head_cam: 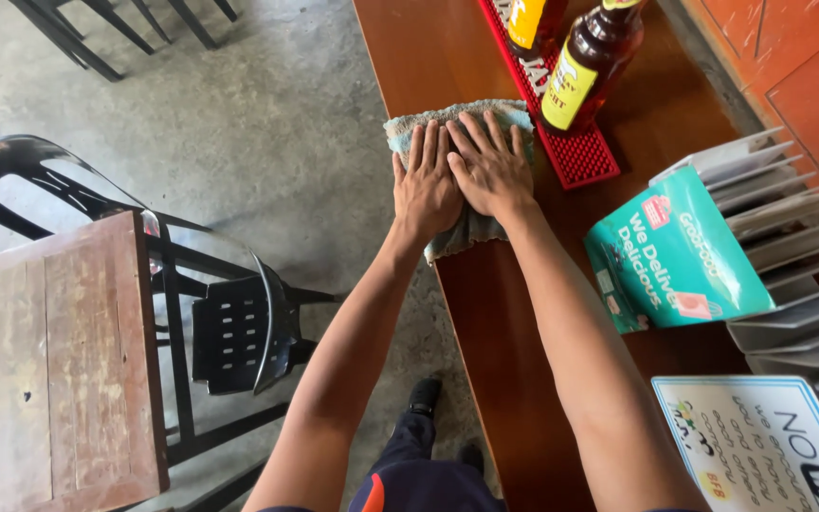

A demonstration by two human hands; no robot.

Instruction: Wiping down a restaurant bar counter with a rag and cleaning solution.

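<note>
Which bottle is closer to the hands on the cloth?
The dark reddish bottle with the yellow label, standing on the red mat just beside the right hand. The other bottle stands farther back at the picture's top edge.

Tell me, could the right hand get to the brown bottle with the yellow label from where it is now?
Probably yes. The right hand lies flat on the grey cloth, and the brown bottle stands just beyond it on the red bar mat. Nothing sits between them on the wooden counter.
</note>
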